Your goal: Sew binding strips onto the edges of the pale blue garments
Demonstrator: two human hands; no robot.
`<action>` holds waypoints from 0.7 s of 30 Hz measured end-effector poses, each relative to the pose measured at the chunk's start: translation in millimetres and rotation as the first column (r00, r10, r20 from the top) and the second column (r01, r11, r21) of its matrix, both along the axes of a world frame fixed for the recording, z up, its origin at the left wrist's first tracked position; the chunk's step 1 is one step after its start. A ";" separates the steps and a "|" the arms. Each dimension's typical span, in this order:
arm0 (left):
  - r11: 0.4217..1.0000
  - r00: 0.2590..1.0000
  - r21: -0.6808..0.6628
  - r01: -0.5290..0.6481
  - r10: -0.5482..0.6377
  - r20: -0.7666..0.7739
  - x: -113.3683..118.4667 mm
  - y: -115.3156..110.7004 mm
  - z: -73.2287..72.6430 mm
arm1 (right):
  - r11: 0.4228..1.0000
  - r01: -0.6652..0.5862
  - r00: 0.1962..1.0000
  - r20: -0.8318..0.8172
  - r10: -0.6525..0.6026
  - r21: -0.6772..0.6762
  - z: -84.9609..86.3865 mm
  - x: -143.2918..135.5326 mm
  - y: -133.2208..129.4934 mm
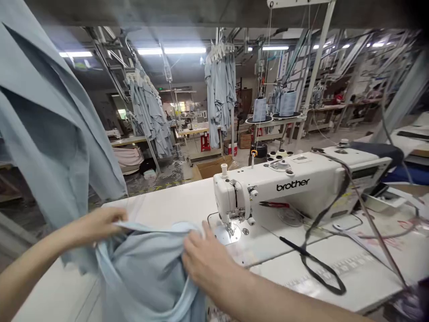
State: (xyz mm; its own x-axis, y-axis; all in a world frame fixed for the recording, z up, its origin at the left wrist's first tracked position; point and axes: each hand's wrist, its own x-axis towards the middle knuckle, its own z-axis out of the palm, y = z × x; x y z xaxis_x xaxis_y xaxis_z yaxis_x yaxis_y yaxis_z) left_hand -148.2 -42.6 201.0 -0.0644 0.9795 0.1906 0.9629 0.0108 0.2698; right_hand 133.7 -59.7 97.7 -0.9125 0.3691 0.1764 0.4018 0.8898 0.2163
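A light blue garment (147,268) hangs between my two hands over the front edge of the white sewing table, its upper edge stretched across. My left hand (103,223) pinches that edge at the left end. At the right end my right hand (201,250) is closed on the cloth, with one finger raised. Just beyond the right hand is the needle and presser foot (231,228) of a white sewing machine (295,183), lit by its lamp. No cloth lies under the foot.
More light blue cloth (67,134) hangs close on the left. Red-handled snips (275,204), a black strap (321,268) and a clear ruler (335,268) lie on the table. Blue thread cones (259,110) stand behind the machine. A cardboard box (212,169) sits beyond the table.
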 end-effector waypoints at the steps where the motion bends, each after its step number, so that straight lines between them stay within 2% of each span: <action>1: 0.995 0.996 0.057 -0.088 0.088 -0.005 -5.5 8.6 12.5 | 0.999 -0.008 1.000 0.003 0.008 -0.046 -4.7 -15.3 -1.9; 2: 0.971 0.981 0.144 -0.192 0.194 -0.005 -5.1 18.7 26.6 | 0.990 -0.064 0.998 -0.034 0.061 -0.127 -10.0 -32.0 -5.9; 4: 0.857 0.936 0.388 -0.338 0.349 0.044 13.1 43.9 49.9 | 0.951 -0.141 0.964 -0.256 0.069 -0.274 -23.5 -59.2 -18.5; 5: 0.803 0.933 0.490 -0.340 0.352 0.070 29.5 59.3 54.1 | 0.943 -0.137 0.924 -0.382 0.011 -0.305 -32.2 -65.2 -25.4; 6: 0.781 0.950 0.551 -0.294 0.301 0.080 49.4 76.3 50.7 | 0.933 -0.133 0.888 -0.459 -0.038 -0.334 -42.5 -64.4 -31.3; 7: 0.775 0.963 0.576 -0.258 0.255 0.088 71.3 94.1 38.8 | 0.925 -0.112 0.854 -0.510 -0.097 -0.363 -54.6 -56.5 -35.4; 8: 0.796 0.983 0.577 -0.181 0.172 0.072 93.7 111.5 18.6 | 0.914 -0.086 0.830 -0.535 -0.155 -0.397 -68.2 -42.6 -37.4; 9: 0.827 0.995 0.554 -0.097 0.081 0.053 115.1 127.3 -8.5 | 0.898 -0.063 0.809 -0.550 -0.209 -0.435 -82.8 -24.2 -37.2; 11: 0.893 0.992 0.438 0.099 -0.121 0.021 149.8 148.6 -73.2 | 0.872 -0.012 0.772 -0.559 -0.303 -0.489 -111.0 18.1 -31.8; 13: 0.910 0.960 0.326 0.257 -0.280 0.024 168.4 152.6 -132.6 | 0.884 -0.020 0.758 -0.584 -0.292 -0.467 -129.3 55.7 -21.3; 14: 0.905 0.942 0.289 0.311 -0.334 0.031 171.1 148.6 -154.5 | 0.901 -0.043 0.769 -0.590 -0.246 -0.431 -132.1 69.8 -14.1; 15: 0.896 0.925 0.264 0.357 -0.379 0.038 169.8 141.5 -169.9 | 0.921 -0.070 0.787 -0.588 -0.185 -0.383 -130.4 79.9 -5.3; 17: 0.868 0.886 0.231 0.439 -0.461 0.047 158.8 121.4 -182.7 | 0.955 -0.104 0.853 -0.519 -0.058 -0.277 -116.4 89.4 16.3; 19: 0.821 0.831 0.187 0.539 -0.555 0.041 143.1 98.1 -179.4 | 0.977 -0.152 0.921 -0.381 0.086 -0.148 -97.1 88.0 39.8; 21: 0.757 0.761 0.123 0.642 -0.648 0.018 128.4 75.3 -169.6 | 0.967 -0.255 0.938 -0.249 0.242 -0.023 -83.3 81.9 59.4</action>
